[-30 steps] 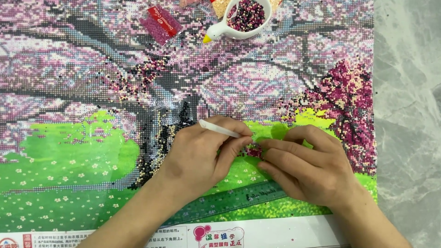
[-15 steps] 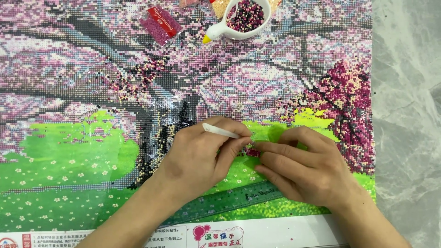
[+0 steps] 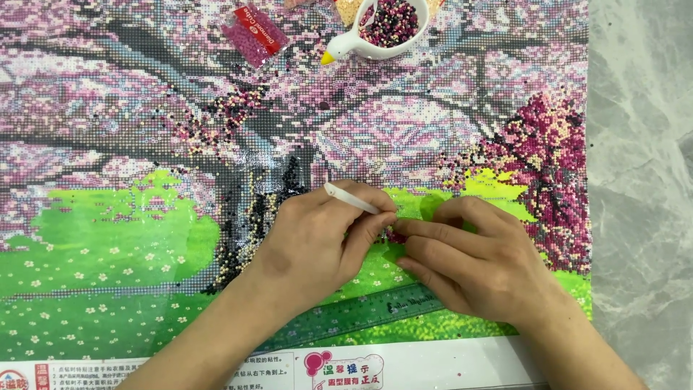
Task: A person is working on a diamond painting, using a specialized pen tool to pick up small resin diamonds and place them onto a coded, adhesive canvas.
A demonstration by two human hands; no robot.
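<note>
A large bead-mosaic canvas [image 3: 144, 238] with a pink blossom tree and green grass fills the view. My left hand [image 3: 317, 242] grips a white pen-shaped applicator [image 3: 350, 197], its tip pointing down toward the canvas between both hands. My right hand [image 3: 476, 253] rests on the green part of the canvas, its fingertips pinched next to the pen tip and touching small pink beads [image 3: 395, 235]. What lies under the fingers is hidden.
A white swan-shaped bowl [image 3: 375, 47] of dark and pink beads stands at the canvas's top edge, with a red bead packet [image 3: 254, 35] to its left. A green ruler [image 3: 375, 312] lies under my wrists. A grey marble surface [image 3: 642, 180] lies to the right.
Both hands stay in nearly the same place. The pen's upper end has shifted slightly; the fingertips remain together at the same spot.
</note>
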